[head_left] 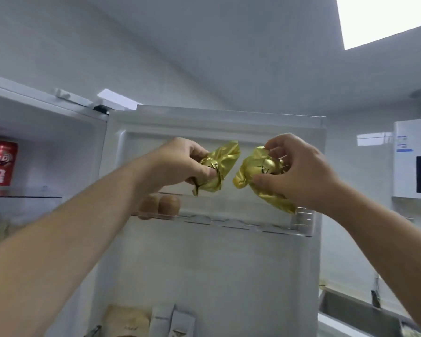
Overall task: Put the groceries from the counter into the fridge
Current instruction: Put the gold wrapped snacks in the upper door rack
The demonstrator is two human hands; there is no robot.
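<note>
Both my hands are raised in front of the open fridge door (204, 259), at the height of its top egg shelf (229, 223). My left hand (180, 164) grips a crumpled gold foil packet (223, 164). A second gold foil packet (258, 173) is held in my right hand (299, 171). The two packets are close together but apart, just above the shelf. Two brown eggs (161, 204) sit at the shelf's left end, partly hidden by my left wrist.
Red cans (1, 162) stand on a glass shelf inside the fridge at the far left. Cartons and a paper bag (141, 319) fill the lower door shelf. A white wall heater (413, 159) hangs at the right, above a steel sink (357, 312).
</note>
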